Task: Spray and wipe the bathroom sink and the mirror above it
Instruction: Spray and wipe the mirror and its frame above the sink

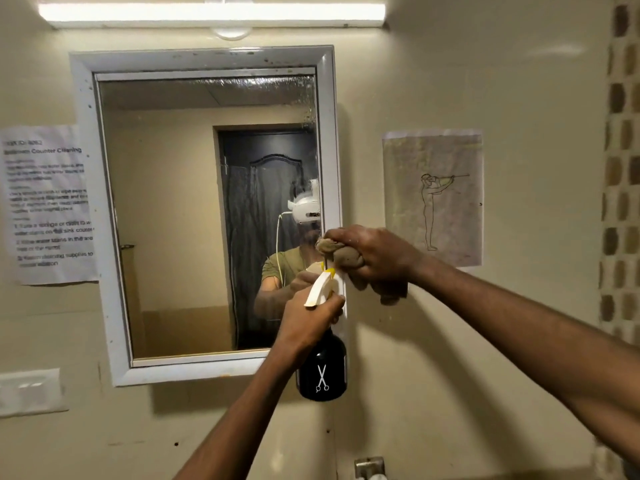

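A white-framed mirror (173, 220) hangs on the beige wall, with droplets near its top right. My left hand (308, 320) grips the neck of a black spray bottle (322, 368) with a white and yellow trigger head, held up at the mirror's lower right corner. My right hand (374, 254) clutches a bunched brown cloth (349, 261) against the right side of the mirror frame, just above the bottle's nozzle. The sink is out of view.
A printed instruction sheet (48, 202) is taped left of the mirror and a paper with a line drawing (433, 195) hangs to its right. A tube light (211, 13) runs above. A switch plate (29, 391) sits low left, a metal fitting (370, 467) at the bottom.
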